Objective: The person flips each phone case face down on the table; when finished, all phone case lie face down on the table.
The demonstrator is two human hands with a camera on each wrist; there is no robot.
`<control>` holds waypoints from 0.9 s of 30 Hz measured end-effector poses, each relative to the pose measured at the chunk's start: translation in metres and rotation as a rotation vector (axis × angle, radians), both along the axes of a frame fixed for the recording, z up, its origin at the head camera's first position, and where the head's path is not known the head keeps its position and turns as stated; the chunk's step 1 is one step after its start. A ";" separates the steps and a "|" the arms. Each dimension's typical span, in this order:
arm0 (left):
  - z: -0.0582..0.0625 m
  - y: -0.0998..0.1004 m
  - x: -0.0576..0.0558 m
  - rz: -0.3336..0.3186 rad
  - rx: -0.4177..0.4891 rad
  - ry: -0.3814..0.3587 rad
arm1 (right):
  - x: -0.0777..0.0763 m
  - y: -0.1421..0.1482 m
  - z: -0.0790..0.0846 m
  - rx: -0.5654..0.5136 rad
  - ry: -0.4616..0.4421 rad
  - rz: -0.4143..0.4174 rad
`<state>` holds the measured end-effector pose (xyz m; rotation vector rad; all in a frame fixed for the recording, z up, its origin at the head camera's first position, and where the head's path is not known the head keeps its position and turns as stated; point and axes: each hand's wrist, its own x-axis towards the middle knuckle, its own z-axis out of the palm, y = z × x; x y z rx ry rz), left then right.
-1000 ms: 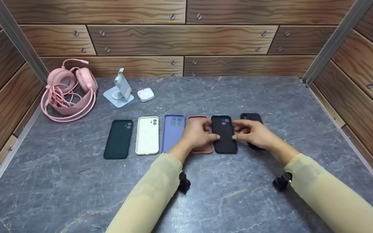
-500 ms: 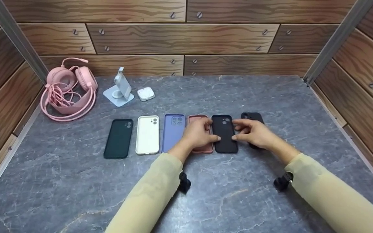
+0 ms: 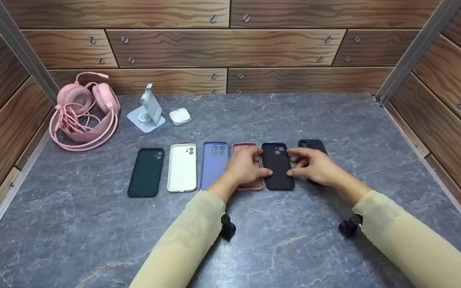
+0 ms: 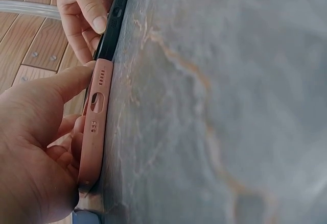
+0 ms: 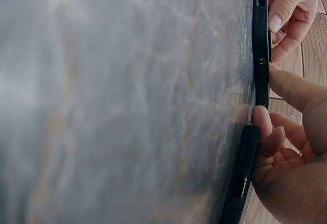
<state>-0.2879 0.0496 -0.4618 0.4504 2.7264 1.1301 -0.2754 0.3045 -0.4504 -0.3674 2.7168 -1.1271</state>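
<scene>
In the head view a black phone case (image 3: 277,166) lies flat between both hands, its camera holes at the far end. My left hand (image 3: 243,166) touches its left edge with thumb and index finger, covering much of a pink phone case (image 3: 251,186). Against the right edge sit the thumb and index fingertips of my right hand (image 3: 317,165), whose wrist overlaps a second black phone case (image 3: 309,143). The left wrist view shows the left thumb (image 4: 76,78) straight along the top of the pink case's end, its tip at the black case. Other fingers of both hands bend inward.
Left of the hands lie a purple phone case (image 3: 213,166), a white one (image 3: 182,168) and a dark green one (image 3: 145,173), in one row. Behind them stand a pink headset (image 3: 80,116) with coiled cable, a pale blue stand (image 3: 152,110) and a small white square box (image 3: 180,116).
Almost nothing moves. Both hands keep their places at the sides of the black phone case, and the whole view shifts very slightly.
</scene>
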 end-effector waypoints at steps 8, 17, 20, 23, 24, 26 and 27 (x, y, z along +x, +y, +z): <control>0.001 0.001 0.000 0.007 0.005 0.000 | 0.000 0.001 0.000 0.007 0.013 0.004; -0.001 0.001 0.001 0.006 0.004 0.022 | 0.001 0.001 -0.004 -0.009 0.018 0.030; -0.001 0.001 0.002 0.007 0.006 0.027 | 0.001 0.001 -0.003 -0.014 0.013 0.033; 0.000 0.001 0.002 0.009 0.015 0.019 | 0.001 0.000 -0.003 -0.011 0.015 0.036; 0.001 0.001 0.002 0.008 0.020 0.015 | 0.001 0.000 -0.002 -0.008 0.016 0.036; 0.002 0.001 0.001 0.004 0.032 0.008 | 0.001 0.000 -0.002 -0.002 0.024 0.038; 0.003 0.001 0.001 -0.001 0.039 0.005 | 0.000 0.000 -0.002 0.004 0.029 0.038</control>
